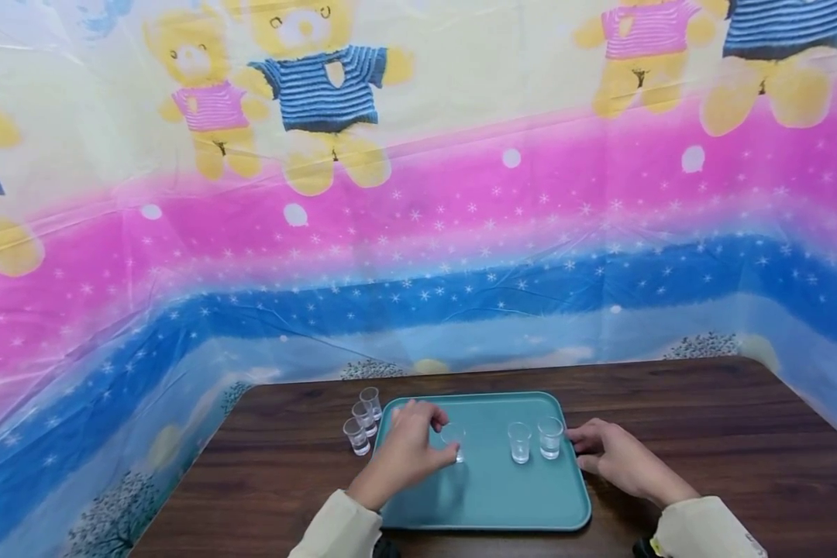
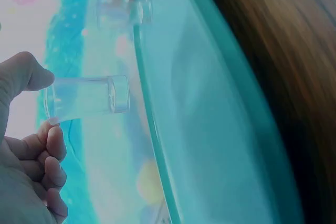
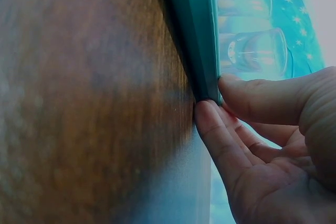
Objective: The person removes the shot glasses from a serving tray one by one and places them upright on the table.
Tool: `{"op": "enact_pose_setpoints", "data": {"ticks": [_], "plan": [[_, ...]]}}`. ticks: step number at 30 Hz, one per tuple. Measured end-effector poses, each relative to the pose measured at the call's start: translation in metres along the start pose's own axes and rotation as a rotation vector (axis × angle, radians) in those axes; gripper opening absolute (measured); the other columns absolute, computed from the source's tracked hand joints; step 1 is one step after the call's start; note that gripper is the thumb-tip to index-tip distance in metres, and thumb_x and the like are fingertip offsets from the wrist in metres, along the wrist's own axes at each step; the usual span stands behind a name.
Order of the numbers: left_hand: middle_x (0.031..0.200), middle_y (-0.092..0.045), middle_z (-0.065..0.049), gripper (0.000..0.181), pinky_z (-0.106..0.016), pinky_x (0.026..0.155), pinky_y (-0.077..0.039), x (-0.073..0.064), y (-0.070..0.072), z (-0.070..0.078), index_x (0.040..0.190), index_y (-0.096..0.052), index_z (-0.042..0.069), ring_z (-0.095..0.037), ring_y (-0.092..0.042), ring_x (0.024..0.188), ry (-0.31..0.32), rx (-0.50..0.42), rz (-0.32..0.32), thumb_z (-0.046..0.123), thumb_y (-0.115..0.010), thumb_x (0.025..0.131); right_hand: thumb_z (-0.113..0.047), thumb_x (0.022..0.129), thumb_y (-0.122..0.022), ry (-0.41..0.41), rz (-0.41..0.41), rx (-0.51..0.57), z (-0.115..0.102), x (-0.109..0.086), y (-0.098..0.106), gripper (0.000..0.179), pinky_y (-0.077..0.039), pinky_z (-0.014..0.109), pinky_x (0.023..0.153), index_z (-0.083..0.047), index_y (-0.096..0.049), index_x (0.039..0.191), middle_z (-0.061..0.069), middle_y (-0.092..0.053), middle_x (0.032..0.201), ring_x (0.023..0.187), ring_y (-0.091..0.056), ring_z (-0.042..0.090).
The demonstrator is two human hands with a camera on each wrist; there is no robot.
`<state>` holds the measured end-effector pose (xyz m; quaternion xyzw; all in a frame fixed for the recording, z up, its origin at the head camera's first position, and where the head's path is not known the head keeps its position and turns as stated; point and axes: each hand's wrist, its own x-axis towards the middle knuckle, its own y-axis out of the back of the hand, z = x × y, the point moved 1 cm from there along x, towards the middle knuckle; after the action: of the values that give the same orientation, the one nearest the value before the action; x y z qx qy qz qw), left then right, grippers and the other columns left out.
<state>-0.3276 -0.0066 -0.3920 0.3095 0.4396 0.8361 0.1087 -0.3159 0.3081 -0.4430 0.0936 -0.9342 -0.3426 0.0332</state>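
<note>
Between thumb and fingers, my left hand [image 1: 409, 446] pinches a small clear cup [image 2: 86, 98] near its rim. The cup is upright over the teal tray [image 1: 502, 508], left of its middle. Toward the tray's right side, two more clear cups, a nearer one [image 1: 519, 443] and one beside the edge [image 1: 550, 439], stand next to each other. With its thumb on top and fingers beneath, my right hand [image 3: 273, 145] grips the tray's right rim [image 3: 202, 51].
Three similar clear cups stand in a slanting row on the dark wooden table [image 1: 704, 434], just left of the tray; the nearest cup [image 1: 356, 438] is toward me. Behind the table hangs a printed cloth [image 1: 460, 232] with bears and snowflakes.
</note>
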Motion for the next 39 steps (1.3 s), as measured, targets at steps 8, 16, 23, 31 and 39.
{"op": "enact_pose_setpoints", "data": {"ticks": [8,16,23,31,39], "plan": [[0.079,-0.051,0.001,0.025,-0.047,0.078,-0.030,-0.011,0.025,-0.025,0.088,-0.056,0.011,-0.016,-0.039,0.075,0.081,0.059,0.015,0.024,-0.076,0.079,0.003,0.081,-0.069,0.001,0.002,-0.015,-0.001,0.001,-0.001,0.040,-0.049,0.042,0.078,-0.002,-0.062,0.121,0.003,-0.056,0.102,0.096,-0.059,0.023],[0.074,-0.047,0.005,0.025,-0.038,0.071,-0.024,-0.027,0.053,-0.045,0.084,-0.056,0.012,-0.015,-0.038,0.073,0.135,0.084,0.056,0.020,-0.078,0.076,0.003,0.081,-0.070,0.010,0.002,-0.021,-0.001,0.001,-0.002,0.040,-0.049,0.042,0.078,-0.002,-0.062,0.120,0.002,-0.057,0.103,0.096,-0.059,0.023],[0.075,-0.051,0.001,0.024,-0.038,0.071,-0.024,-0.047,0.070,-0.072,0.083,-0.058,0.009,-0.015,-0.040,0.073,0.208,0.107,0.082,0.016,-0.079,0.073,0.002,0.081,-0.069,0.019,-0.005,-0.027,0.000,0.002,-0.002,0.040,-0.050,0.041,0.077,-0.001,-0.062,0.121,0.003,-0.057,0.105,0.096,-0.059,0.024],[0.071,-0.050,0.003,0.023,-0.036,0.069,-0.024,-0.061,0.068,-0.101,0.082,-0.060,0.007,-0.016,-0.041,0.072,0.351,0.159,0.080,0.019,-0.077,0.072,-0.001,0.081,-0.071,0.033,-0.010,-0.031,0.003,0.001,-0.001,0.041,-0.049,0.042,0.077,0.000,-0.061,0.121,0.003,-0.057,0.104,0.096,-0.059,0.024],[0.070,-0.050,0.003,0.024,-0.036,0.069,-0.025,-0.062,0.061,-0.111,0.082,-0.060,0.007,-0.016,-0.041,0.071,0.381,0.156,0.072,0.022,-0.077,0.073,0.000,0.082,-0.070,0.030,-0.011,-0.035,0.002,0.001,-0.001,0.041,-0.049,0.042,0.078,-0.001,-0.061,0.122,0.004,-0.057,0.105,0.096,-0.059,0.024]]}}
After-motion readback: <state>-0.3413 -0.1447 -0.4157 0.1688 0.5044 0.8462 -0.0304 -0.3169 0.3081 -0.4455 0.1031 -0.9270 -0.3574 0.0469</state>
